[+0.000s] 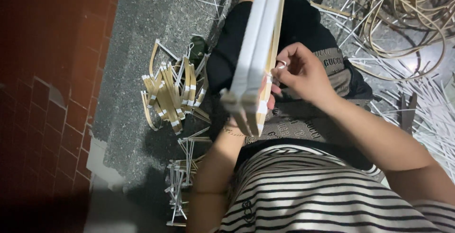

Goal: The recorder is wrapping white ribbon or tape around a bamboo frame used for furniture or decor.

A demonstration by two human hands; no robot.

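shirt [332,195]: striped, closest to lens, bottom of frame.
frame [258,53]: white-and-wood bundle, upright over my lap.
left hand [265,107]: under frame base, mostly hidden; grip unclear.
right hand [303,72]: pinching white strip [281,64] at frame edge.
step: looks like binding. Next: steady pull, frame kept square.
hidden: frame top cut off.

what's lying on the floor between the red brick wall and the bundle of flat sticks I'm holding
In the head view, a heap of bent tan strips with white bands lies on grey floor between the brick wall and the stick bundle.
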